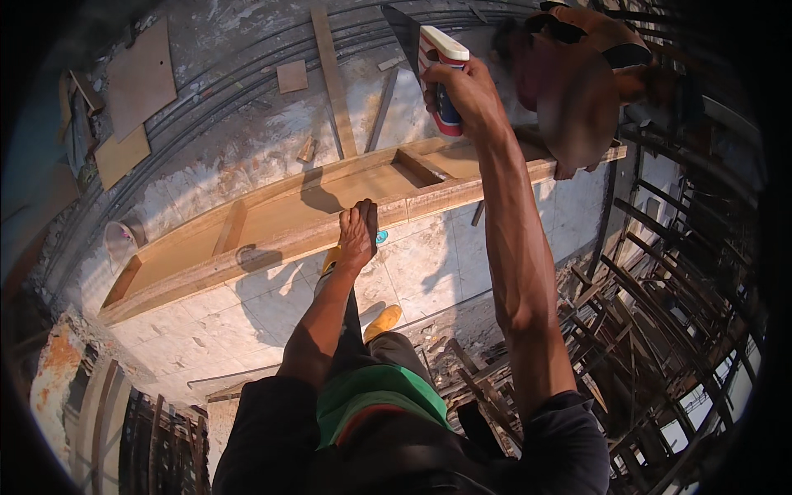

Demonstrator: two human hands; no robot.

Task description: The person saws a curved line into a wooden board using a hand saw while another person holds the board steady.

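1. Clock read from picture centre. Right hand, just past 12: fingers wrapped round the red, white and blue handle of a hand saw. Dark blade points toward 12, raised off the wood.
2. Left hand, near 11: fingers together, curled over the near rail of a long, shallow, light-brown wooden trough; thumb hidden.
3. Trough spans 8–9 to 2 o'clock. Step, judged: steadying it, saw held clear. Next move would call for a firm left hold and a controlled blade.
4. Trough contents: two wooden crosspieces, at 10 and 12–1; shadows across its bottom.
5. Co-worker, 1–2, bent over the trough's right end.
6. Whitish round bucket, 9, beside the trough; contents not discernible.
7. Yellow boot, 6, on pale tiled floor.
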